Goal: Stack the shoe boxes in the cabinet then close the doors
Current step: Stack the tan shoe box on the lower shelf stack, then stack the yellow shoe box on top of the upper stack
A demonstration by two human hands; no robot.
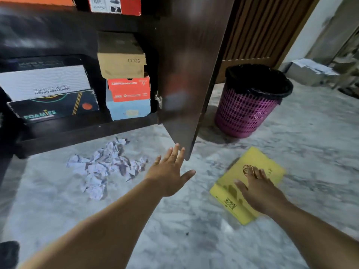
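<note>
Shoe boxes of card (126, 78) sit stacked inside the dark cabinet. Left hand (171, 171), fingers spread and empty, reaches for the brown wooden door (186, 74) to shut it. Right hand (260, 193) rests flat, fingers straight, on the yellow box lid (250, 171), holding nothing.

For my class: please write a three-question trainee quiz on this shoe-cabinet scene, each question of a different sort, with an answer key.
1. True or false: the cabinet door stands open.
2. Multiple choice: the right hand is over which thing? A) the crumpled paper B) the yellow box C) the pink bin
3. Fill the blank: in the right-hand stack on the lower shelf, the brown box sits on the ____ box, which sits on the blue box.

Key
1. True; the left hand, fingers spread, reaches toward its lower edge.
2. B
3. orange
</note>
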